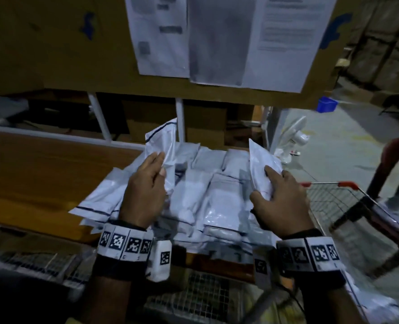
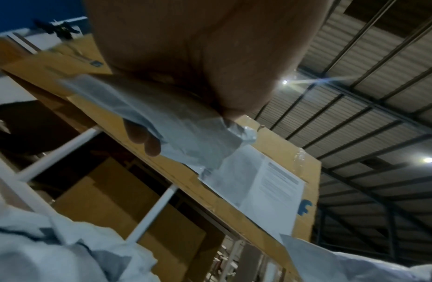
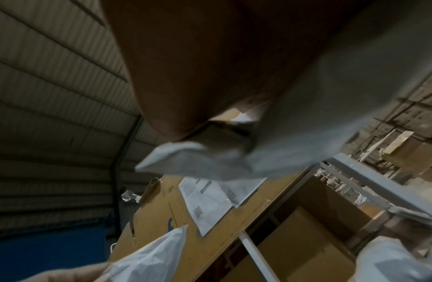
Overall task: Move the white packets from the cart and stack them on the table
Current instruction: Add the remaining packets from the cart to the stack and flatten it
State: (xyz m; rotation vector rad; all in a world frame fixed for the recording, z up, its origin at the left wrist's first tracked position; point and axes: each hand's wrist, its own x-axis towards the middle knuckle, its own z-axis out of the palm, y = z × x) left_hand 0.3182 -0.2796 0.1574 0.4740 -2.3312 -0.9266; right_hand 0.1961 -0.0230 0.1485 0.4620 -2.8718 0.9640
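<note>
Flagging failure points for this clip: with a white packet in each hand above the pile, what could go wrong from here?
1. The heap of white plastic packets overhangs the wooden table edge, so added packets may slide off.
2. The left hand and right hand each pinch only the lower end of an upright packet, left, right, so either could slip.

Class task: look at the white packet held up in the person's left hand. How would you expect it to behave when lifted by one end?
The white packet probably flops: it creases where the left hand pinches it. It looks light, since it stands up from that one grip. Its glossy film may be slippery.
</note>
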